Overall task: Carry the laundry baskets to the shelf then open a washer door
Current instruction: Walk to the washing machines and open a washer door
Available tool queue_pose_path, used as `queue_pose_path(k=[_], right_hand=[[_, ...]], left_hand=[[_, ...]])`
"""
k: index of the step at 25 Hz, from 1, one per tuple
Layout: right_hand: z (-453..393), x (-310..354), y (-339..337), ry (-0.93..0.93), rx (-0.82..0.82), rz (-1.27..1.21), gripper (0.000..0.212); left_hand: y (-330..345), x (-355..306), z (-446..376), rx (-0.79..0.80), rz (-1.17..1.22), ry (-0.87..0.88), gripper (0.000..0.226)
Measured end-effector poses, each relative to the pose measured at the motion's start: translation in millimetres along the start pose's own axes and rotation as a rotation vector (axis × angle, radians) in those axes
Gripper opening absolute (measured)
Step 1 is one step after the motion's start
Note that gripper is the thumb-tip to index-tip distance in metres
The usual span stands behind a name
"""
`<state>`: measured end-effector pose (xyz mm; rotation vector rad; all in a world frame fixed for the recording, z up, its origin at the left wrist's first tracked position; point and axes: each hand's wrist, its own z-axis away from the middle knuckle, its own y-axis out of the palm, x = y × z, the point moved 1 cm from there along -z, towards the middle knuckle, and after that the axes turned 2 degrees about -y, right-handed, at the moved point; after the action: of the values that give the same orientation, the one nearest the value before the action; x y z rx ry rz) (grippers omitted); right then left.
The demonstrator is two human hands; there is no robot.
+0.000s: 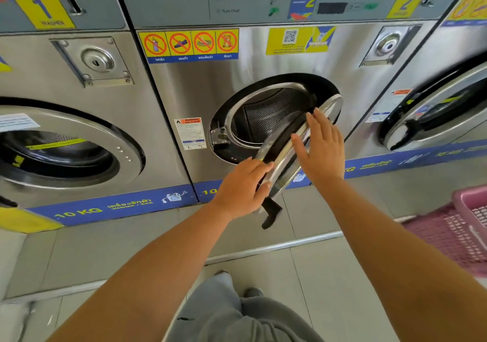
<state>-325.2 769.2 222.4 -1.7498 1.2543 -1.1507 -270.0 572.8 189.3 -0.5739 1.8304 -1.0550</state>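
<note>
The middle washer (pixel 200 99) is steel with a round chrome door (pixel 286 154) swung partly out, hinged on the right, so the perforated drum (pixel 266 114) shows. My left hand (pixel 241 187) curls its fingers over the door's lower left rim, just above the black handle (pixel 271 213). Fingers spread, my right hand (pixel 320 149) lies flat against the door's outer face. A pink laundry basket (pixel 458 233) sits at the right edge on the tiled floor.
Two more steel washers flank it: the left washer (pixel 66 141) with its door closed and the right washer (pixel 432 109). A blue 10 KG strip (pixel 105 207) runs along the bases. A raised tiled step (pixel 263 249) lies below. My grey-trousered leg (pixel 226 312) is at the bottom.
</note>
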Motion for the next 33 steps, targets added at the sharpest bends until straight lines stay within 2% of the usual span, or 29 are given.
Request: queue_pose_path(k=[3,9,14,18,21,25,33], right_hand=[[21,-13,-9,0.041,0.002,-0.021,0.062],[59,-52,-27,0.222,-0.026,-0.074,0.057],[76,-81,-37,0.296,-0.091,-0.052,0.051],[82,-116,-53,0.314,-0.059,-0.026,0.049],[88,-146,-64,0.350,-0.098,-0.029,0.047],[89,-179,-72,0.491,-0.136,-0.067,0.047],[74,-222,-80,0.476,0.026,0.034,0.068]], left_hand=[[10,-14,-5,0.035,0.006,0.100,0.047],[22,-44,-70,0.078,0.047,0.131,0.057],[37,-91,-147,0.176,-0.125,0.245,0.063],[57,-129,-179,0.256,-0.291,0.345,0.061],[71,-151,-190,0.256,-0.356,0.339,0.061],[90,-180,-205,0.263,-0.412,0.287,0.063],[108,-217,-222,0.303,-0.456,0.168,0.066]])
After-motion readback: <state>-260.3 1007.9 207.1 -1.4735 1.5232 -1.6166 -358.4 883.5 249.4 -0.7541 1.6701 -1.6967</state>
